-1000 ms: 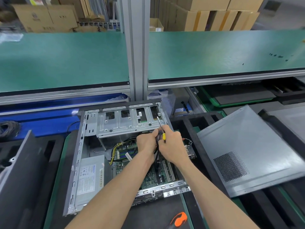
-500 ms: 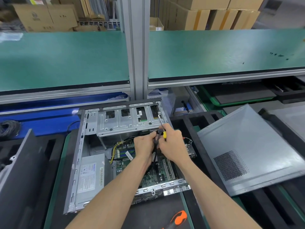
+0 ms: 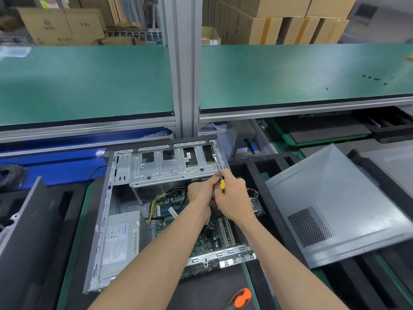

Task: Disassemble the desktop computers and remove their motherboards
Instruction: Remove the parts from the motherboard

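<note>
Two bare hands meet over one open grey metal computer case [image 3: 107,211] that lies on its side on a black foam pad [image 3: 207,294]. The left hand [image 3: 200,193] is curled up tight on something small, but you cannot tell what — the other hand hides it. The right hand [image 3: 234,201] is wrapped around one thin screwdriver with a yellow band [image 3: 220,175], and its metal tip points up at the silver drive cage [image 3: 169,164]. One green motherboard [image 3: 210,240] sits flat inside the case, under both hands, with yellow and black wires [image 3: 161,198] beside it. One silver power box with a white label [image 3: 119,240] fills the near left corner of the case. One flat grey side panel with a patch of little holes [image 3: 335,204] lies to the right, apart from the case. One orange and black tool handle [image 3: 242,297] pokes in at the bottom edge — only part of it shows.
</note>
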Demonstrator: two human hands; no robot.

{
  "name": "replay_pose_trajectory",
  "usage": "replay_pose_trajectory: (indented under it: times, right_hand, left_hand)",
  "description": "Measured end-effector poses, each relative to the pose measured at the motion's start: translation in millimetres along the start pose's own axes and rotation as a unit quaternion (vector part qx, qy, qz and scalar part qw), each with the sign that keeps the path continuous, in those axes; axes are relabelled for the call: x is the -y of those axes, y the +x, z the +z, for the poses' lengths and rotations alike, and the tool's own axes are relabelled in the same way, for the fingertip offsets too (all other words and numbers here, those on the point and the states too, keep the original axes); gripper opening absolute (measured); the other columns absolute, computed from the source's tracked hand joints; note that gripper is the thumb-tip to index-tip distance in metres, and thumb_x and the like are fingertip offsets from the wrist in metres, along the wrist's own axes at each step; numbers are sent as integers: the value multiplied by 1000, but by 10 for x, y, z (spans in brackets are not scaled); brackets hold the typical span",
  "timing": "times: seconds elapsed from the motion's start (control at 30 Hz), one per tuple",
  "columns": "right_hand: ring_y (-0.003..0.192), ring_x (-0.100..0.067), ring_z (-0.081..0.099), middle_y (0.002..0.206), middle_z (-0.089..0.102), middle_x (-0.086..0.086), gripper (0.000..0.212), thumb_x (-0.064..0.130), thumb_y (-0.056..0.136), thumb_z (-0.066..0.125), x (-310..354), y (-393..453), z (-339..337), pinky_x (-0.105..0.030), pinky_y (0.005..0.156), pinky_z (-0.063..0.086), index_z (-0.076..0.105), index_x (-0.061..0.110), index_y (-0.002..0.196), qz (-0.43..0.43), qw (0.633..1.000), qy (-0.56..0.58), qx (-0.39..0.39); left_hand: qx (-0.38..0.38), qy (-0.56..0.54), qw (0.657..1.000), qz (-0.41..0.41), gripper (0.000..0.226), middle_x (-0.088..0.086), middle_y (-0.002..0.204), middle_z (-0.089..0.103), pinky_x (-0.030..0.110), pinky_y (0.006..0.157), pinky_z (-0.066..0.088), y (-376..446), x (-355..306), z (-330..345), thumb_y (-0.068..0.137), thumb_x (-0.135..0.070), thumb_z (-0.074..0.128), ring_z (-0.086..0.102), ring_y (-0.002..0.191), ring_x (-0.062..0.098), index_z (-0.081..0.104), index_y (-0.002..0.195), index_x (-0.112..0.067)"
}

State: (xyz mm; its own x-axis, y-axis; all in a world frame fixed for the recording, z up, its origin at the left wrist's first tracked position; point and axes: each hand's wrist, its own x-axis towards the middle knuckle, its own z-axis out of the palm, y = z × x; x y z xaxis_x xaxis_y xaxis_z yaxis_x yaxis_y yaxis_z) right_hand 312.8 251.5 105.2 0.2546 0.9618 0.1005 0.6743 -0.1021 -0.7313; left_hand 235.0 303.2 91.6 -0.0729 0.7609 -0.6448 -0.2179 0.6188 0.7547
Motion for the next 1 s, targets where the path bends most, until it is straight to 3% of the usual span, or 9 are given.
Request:
replay_pose_trajectory:
  times: [0.3, 0.47, 0.6, 0.73, 1.0]
  right_hand:
    - [78, -33, 60, 85, 59, -15, 30, 4, 87, 51, -15, 12, 22, -51, 64, 54, 56, 16, 114, 15, 1000, 20, 12]
    - [81, -33, 61, 87, 61, -16, 28, 4, 88, 52, -22, 19, 25, -52, 67, 54, 56, 16, 114, 22, 999, 29, 13]
    - [72, -25, 64, 81, 64, -11, 27, 2, 89, 53, -19, 24, 17, -49, 64, 55, 59, 14, 113, 21, 999, 48, -5]
    - [73, -26, 64, 83, 64, -12, 31, 2, 88, 52, -11, 30, 20, -50, 64, 56, 57, 16, 115, 22, 999, 42, 11]
    - [75, -26, 62, 87, 60, -12, 31, 8, 92, 53, -25, 23, 20, -47, 63, 57, 54, 21, 120, 24, 999, 25, 14]
  left_hand:
    - [-17, -121, 992, 18, 30, 2, 44, 58, 20, 40, 41, -3, 93, 103, 66, 6, 79, 54, 39, 12, 56, 52, -9]
    - [-18, -149, 988, 23, 53, -1, 39, 52, 18, 37, 39, -27, 117, 129, 68, 9, 76, 51, 34, 9, 52, 28, -15]
    - [-23, -152, 988, 29, 42, 1, 40, 52, 18, 39, 39, -44, 89, 128, 66, 11, 75, 51, 35, 12, 52, 40, -12]
    - [3, -134, 990, 38, 52, 0, 38, 49, 18, 39, 37, -3, 82, 87, 66, 12, 71, 48, 34, 11, 49, 28, -15]
    - [2, -94, 994, 59, 60, -6, 39, 36, 20, 41, 27, -19, 231, 99, 63, 6, 75, 32, 42, 11, 34, 27, -19]
